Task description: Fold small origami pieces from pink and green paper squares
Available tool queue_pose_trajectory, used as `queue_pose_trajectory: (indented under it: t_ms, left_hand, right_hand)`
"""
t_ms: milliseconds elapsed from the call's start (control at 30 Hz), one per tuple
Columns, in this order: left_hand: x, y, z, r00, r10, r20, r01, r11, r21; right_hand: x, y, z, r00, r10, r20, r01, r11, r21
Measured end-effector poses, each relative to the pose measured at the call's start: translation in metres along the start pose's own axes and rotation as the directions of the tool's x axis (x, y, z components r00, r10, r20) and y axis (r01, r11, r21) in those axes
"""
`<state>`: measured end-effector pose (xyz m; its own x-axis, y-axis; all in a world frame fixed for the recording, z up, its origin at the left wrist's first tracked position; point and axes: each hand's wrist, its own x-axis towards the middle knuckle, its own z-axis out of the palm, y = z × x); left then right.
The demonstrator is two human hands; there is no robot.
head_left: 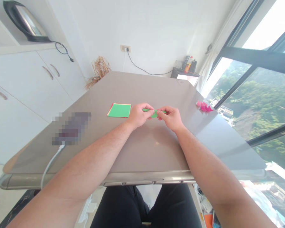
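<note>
Over the table (pixel 137 148), left hand (pixel 138 116) and right hand (pixel 171 118) both pinch a green folded paper (pixel 154 113), steadying its crease, spare paper stack (pixel 119 110) lying just beside.

No text, label, brand, number or sign can be read anywhere in the view. The bottles (pixel 188 64) at the upper right are too small to show their labels, and a patch on the desk (pixel 142 148) is blurred out.

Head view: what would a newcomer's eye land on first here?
Both hands meet mid-table, the left hand and right hand pinching a small green folded paper between them. Left of them lies a stack of coloured paper, green on top; pink folded pieces sit near the window-side edge.
</note>
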<state>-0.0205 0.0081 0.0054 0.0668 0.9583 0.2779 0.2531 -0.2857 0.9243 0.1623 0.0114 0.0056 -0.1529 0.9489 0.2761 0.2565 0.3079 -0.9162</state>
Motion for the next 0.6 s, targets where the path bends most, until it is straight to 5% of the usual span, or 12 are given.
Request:
queue_pose_trajectory:
  t_ms: [600]
  left_hand:
    - [0.0004,-0.0042,0.0008,0.999,0.017,0.028,-0.015,0.998,-0.068]
  right_hand:
    - [0.0002,0.0006,0.0005,1.000,-0.018,0.012,0.019,1.000,-0.019]
